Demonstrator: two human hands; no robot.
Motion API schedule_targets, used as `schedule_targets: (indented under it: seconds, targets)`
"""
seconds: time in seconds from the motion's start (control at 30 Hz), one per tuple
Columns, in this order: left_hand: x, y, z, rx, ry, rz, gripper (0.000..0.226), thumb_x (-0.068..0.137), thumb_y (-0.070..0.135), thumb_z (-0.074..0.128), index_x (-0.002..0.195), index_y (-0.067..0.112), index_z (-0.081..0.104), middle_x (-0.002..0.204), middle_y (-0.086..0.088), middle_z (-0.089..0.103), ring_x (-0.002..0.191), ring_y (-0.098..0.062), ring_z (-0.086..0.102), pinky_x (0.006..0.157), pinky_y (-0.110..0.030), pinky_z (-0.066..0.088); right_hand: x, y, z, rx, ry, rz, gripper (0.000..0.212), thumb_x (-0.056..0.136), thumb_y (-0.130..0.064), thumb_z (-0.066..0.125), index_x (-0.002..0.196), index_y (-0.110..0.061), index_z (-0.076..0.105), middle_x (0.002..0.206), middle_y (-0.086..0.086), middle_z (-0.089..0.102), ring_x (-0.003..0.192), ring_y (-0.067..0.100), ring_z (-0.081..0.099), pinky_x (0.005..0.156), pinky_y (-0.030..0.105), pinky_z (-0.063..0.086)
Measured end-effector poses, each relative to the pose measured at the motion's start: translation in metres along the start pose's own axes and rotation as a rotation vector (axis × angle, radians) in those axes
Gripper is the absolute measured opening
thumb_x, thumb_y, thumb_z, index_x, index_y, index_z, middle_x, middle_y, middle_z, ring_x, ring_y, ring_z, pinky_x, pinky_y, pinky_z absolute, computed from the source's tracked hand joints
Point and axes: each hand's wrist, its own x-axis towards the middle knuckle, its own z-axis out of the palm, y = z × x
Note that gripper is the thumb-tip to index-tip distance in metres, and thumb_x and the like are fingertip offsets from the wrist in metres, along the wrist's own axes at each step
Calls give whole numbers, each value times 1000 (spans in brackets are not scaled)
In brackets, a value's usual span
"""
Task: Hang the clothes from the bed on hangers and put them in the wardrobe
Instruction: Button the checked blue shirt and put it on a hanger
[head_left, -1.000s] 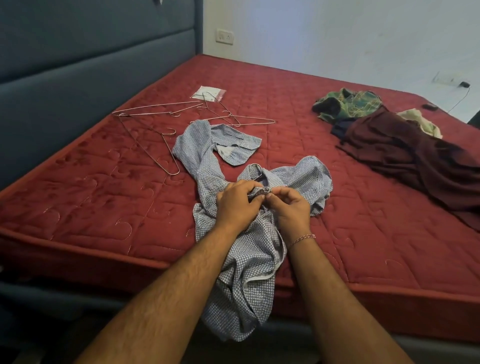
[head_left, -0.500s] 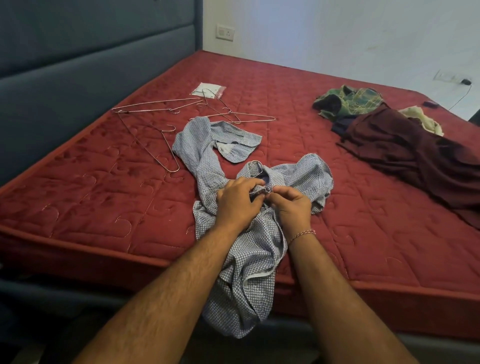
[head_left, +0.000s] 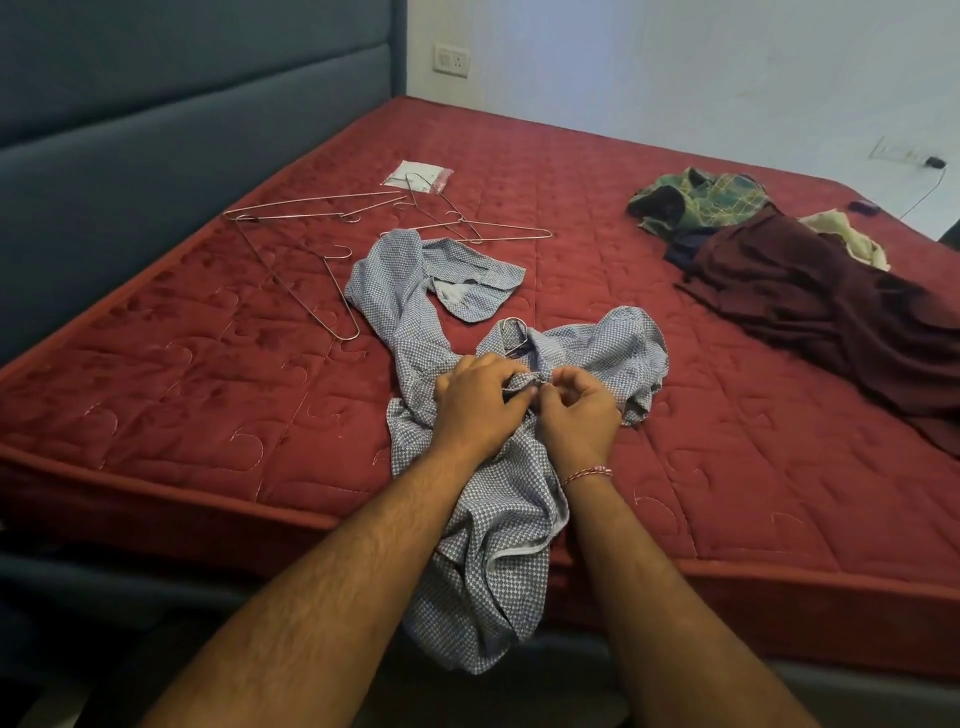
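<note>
Shirt (head_left: 483, 525) lengthwise toward viewer, hem overhanging bed, left hand (head_left: 475, 402), right hand (head_left: 576, 410) pinching it

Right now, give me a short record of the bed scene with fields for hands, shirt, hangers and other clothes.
left hand: pinches the checked shirt near its collar
right hand: pinches the same spot on the shirt
checked shirt: crumpled, draped over the mattress edge, a hanger hook showing at the collar
spare wire hangers: loose on the mattress beyond the shirt
other clothes: maroon garment, green patterned garment, far right
</note>
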Motion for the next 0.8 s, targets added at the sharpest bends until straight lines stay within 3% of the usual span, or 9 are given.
schedule_targets:
  seconds: [0.07,0.13,0.2,0.37,0.5,0.57,0.6,0.7,0.8]
  targets:
    - [1,-1,-1,-32,23,-29,28,94,45,68,116,28,72,112,13,66,114,-14,54,97,-41,34,-2,-3,-1,18,-47,-37,13,83,-23,67,86,-34,74,78,-3,77,68,20,75,68,47,64]
    - [3,-3,-1,-55,22,-51,24,94,45,69,111,28,72,102,16,62,110,-15,55,97,-42,36,0,-3,-5,169,-120,5,24,93,-2,62,91,-22,75,87,9,77,71,24,76,73,43,64]
    - [4,-4,-1,-71,8,-57,19,94,44,69,106,28,72,97,18,58,107,-16,56,97,-43,38,1,-6,-9,321,-191,61,21,97,9,59,93,-7,73,88,17,74,69,25,74,70,35,63]
    - [4,-7,-2,-112,-6,-45,21,95,42,68,111,29,75,108,13,69,112,-16,57,101,-47,40,1,-15,-11,310,-256,136,3,92,4,68,89,5,70,75,19,72,66,23,70,65,31,59]
    - [1,-5,1,3,-29,-10,25,97,47,62,113,30,72,113,14,65,112,-12,49,93,-38,30,3,-22,-6,274,87,164,10,87,-5,62,79,-5,67,67,9,71,60,24,70,62,42,59]
    - [1,-6,1,-2,-41,-10,26,97,46,63,115,30,71,114,15,64,110,-10,46,91,-37,27,16,-30,-4,103,310,39,7,86,-11,62,82,-15,67,71,-4,67,63,13,64,68,43,59]
    - [1,-7,0,-10,-51,-11,26,97,46,63,117,31,71,115,15,63,109,-8,44,91,-37,27,25,-38,-4,-1,324,-57,9,86,-13,63,85,-22,66,76,-10,66,68,10,62,71,41,59]
    - [0,-8,-1,-2,-73,19,28,96,45,64,120,33,70,116,16,62,109,-8,44,96,-40,32,68,-54,11,-388,-7,-251,20,92,-21,60,107,-32,67,102,-11,69,94,13,65,85,40,59]
    - [-1,-8,-5,7,-91,48,27,94,39,62,117,30,71,116,15,61,109,-8,43,101,-44,34,103,-65,36,-872,-409,-249,42,95,-22,55,136,-29,56,123,-3,65,117,24,58,101,52,51]
